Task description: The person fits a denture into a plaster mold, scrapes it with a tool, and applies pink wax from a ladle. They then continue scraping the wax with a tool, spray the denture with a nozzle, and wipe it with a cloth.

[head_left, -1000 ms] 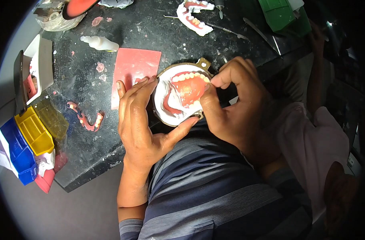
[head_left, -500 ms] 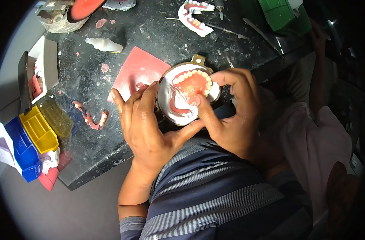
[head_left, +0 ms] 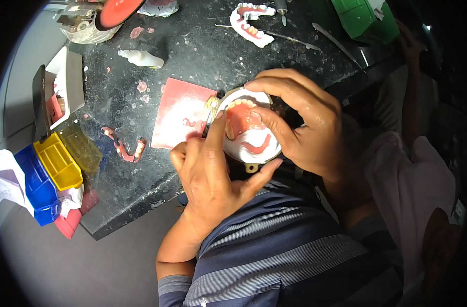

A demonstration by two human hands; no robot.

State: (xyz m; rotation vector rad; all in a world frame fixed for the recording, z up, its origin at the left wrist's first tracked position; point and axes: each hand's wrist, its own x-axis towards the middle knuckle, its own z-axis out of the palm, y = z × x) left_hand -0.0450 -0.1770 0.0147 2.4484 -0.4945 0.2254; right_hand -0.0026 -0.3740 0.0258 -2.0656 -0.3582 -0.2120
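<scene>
Between both hands is a round brass-coloured dental flask (head_left: 251, 168) filled with white plaster (head_left: 237, 152). Set in the plaster is a pink denture (head_left: 239, 121) with a curved row of cream teeth; a separate pink strip (head_left: 257, 145) shows nearer my body. My left hand (head_left: 205, 169) grips the flask's left side, its index fingertip by the teeth and its thumb along the near rim. My right hand (head_left: 305, 123) holds the right side, thumb pressed on the denture and fingers over the far rim. A pink wax sheet (head_left: 177, 110) lies just beyond my left fingers.
On the dark bench lie a partial denture (head_left: 123, 151), a white dropper bottle (head_left: 140, 59), a plaster cast with teeth (head_left: 243, 25) and a metal knife (head_left: 336, 45). Yellow (head_left: 57, 161) and blue (head_left: 37, 179) boxes stand left, a green box (head_left: 364, 23) far right. Another person's arm (head_left: 411, 77) shows at right.
The flask has turned anticlockwise, its far tab swinging to the left. My right fingers have moved from the teeth to the far rim. The view has shifted slightly.
</scene>
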